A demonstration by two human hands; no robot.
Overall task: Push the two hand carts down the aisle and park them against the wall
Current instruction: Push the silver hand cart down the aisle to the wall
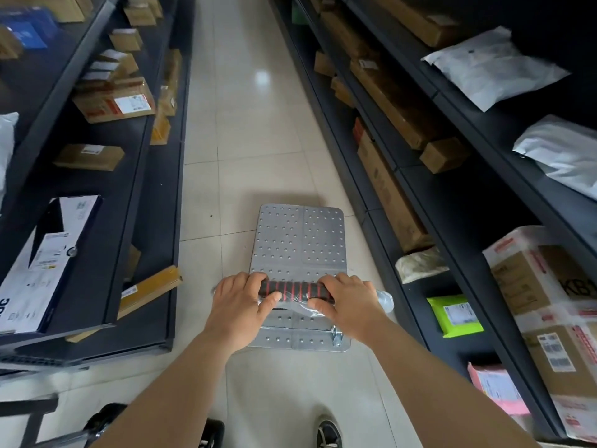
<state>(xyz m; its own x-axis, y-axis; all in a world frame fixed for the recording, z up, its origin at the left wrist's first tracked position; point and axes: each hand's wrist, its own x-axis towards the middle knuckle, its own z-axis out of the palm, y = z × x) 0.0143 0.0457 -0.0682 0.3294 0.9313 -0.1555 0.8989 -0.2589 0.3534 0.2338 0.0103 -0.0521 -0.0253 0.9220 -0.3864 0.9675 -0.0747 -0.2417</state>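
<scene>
A hand cart with a grey studded metal platform (298, 240) stands on the tiled aisle floor right in front of me, empty. Its handle bar (295, 291) has a black grip with red rings and some clear plastic wrap. My left hand (239, 305) is shut on the left end of the handle and my right hand (347, 302) is shut on the right end. At the bottom left a dark wheel and frame (103, 421) show, perhaps part of a second cart; I cannot tell for sure.
Dark shelving (155, 195) with cardboard boxes lines the left of the aisle. Shelving (420, 202) on the right holds boxes, white mailers and a green parcel (455, 315). The tiled aisle (252, 108) runs straight ahead. My shoe (328, 431) is at the bottom.
</scene>
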